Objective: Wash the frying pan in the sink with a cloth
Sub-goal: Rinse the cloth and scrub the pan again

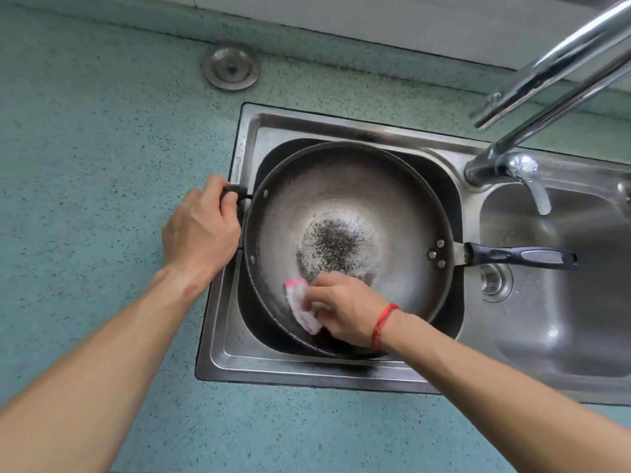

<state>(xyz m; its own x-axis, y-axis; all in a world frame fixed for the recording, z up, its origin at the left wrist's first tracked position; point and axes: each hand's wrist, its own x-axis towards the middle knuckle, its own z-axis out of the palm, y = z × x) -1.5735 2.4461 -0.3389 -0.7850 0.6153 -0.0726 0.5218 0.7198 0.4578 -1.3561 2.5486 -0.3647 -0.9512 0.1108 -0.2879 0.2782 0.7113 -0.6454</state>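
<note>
The frying pan [341,199] lies in the left basin of the sink [307,370], nearly filling it. Its long handle [519,256] reaches over the divider toward the right basin. At the pan's opposite edge the left hand [201,230] grips the small helper handle [235,191], fingers curled around it — apparently to brace the pan so it does not turn or slide under the rubbing.

On the pan's near inner wall the right hand [345,308] holds a pink-and-white cloth [300,305]. The cloth is bunched under bent fingers pressed together, which push it onto the metal; the thumb is hidden. A dark speckled patch [329,247] of residue covers the pan's centre, just beyond the cloth, so the scrubbing looks far from finished — that patch is the likely next target. The faucet [491,165] stands past the pan's far-right rim; whether water runs from it cannot be told.
</note>
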